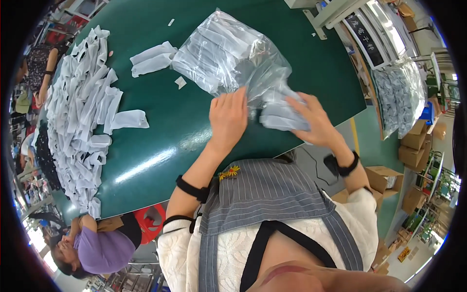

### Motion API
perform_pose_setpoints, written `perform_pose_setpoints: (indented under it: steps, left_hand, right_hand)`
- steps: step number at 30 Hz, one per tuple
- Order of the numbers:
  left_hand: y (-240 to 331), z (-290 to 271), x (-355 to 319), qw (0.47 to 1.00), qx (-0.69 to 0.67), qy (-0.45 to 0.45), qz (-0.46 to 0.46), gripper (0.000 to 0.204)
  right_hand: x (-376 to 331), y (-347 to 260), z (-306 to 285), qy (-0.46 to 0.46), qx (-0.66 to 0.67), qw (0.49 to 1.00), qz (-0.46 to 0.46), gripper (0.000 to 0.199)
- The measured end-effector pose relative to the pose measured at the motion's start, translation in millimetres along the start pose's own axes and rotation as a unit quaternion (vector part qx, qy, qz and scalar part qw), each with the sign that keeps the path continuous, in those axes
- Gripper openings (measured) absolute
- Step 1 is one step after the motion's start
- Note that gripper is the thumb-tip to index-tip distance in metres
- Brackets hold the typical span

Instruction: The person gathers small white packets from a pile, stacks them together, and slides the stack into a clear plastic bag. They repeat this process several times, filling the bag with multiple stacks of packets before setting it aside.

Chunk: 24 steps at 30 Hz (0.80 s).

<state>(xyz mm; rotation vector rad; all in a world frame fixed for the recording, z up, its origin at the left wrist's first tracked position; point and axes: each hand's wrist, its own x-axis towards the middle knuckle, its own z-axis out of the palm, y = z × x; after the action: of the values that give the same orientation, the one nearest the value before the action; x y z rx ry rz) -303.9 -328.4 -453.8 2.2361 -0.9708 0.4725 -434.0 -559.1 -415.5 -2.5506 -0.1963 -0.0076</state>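
My left hand (228, 117) is at the near edge of the clear plastic bag (233, 48), its back turned up, fingers pointing away from me and bent down onto the film, pinching it. That forearm runs up from the lower left, straight toward the bag, with a black band (193, 189) around it. My right hand (314, 119) is to the right of the bag's near end, slightly blurred, its elbow out to the side and its forearm angled inward. Its fingers are closed over a bundle of pale packets (281, 113) under the bag's gathered film; I can't tell whether the bundle is inside the bag or only behind its film. A second black band (349, 165) circles that wrist.

The bag lies on the green counter (165, 97), its far part filled with rows of whitish packets. Just left of it are two pale packets (153, 59) side by side and a small white slip (180, 82). Well to the left of the bag spreads a large heap of packets (80, 117).

As for writing, well to the right of the bag a black strip (364, 40) on a pale device carries a line of large light characters. Below that strip, also right of the bag, is a shiny clear sack (399, 95) of bluish-grey pieces.
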Motion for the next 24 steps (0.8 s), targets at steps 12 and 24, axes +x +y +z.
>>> perform_pose_setpoints:
  steps: [12,24]
  left_hand:
    - [-24,-85,-11,0.994,-0.051,-0.041,0.082,0.035]
    - [8,-33,47,0.964,-0.157,-0.059,0.207,0.024]
  right_hand:
    - [167,-32,71,0.062,0.038,0.985,-0.159,0.06]
    - [198,-62,98,0.149,-0.151,0.976,-0.058,0.062]
